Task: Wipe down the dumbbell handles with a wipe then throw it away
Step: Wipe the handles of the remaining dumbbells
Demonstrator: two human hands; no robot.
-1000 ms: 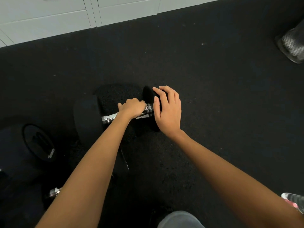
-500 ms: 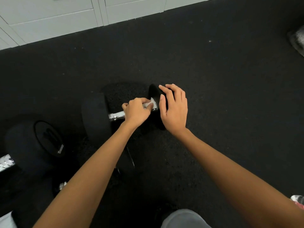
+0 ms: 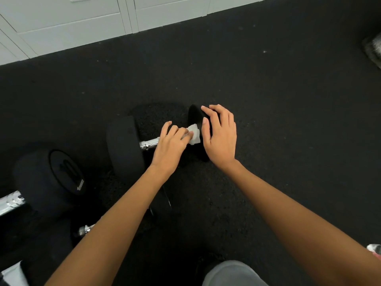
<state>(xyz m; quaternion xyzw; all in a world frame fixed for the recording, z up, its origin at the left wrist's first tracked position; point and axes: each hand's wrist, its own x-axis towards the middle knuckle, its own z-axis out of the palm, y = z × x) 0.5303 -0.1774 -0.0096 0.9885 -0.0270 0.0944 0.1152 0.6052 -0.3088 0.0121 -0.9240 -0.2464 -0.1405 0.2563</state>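
So the black rubber floor (image 3: 268, 120) is taking up most of the view, with white cabinets (image 3: 72, 23) running along the top edge, and the dumbbell (image 3: 123, 145) being cleaned is sitting pretty much dead center on that floor. It's lying on its side with the long axis running left to right, tilting a touch up toward the right, one black head at each end. A second dumbbell (image 3: 47, 176) is lying to the lower left, and a third chrome bit (image 3: 85, 230) is peeking out below it. The right hand (image 3: 220, 137) is resting on the right-hand head, fingers spread and mostly straight, steadying it rather than gripping. The left hand (image 3: 171, 145) is pinching the white wipe (image 3: 193, 135) against the chrome handle (image 3: 149, 144) near the right end, fingers curling over it. I'm guessing we're mid-wipe on this one handle; whether the other handles are done I can't tell, and the tossing part is clearly not happening yet.
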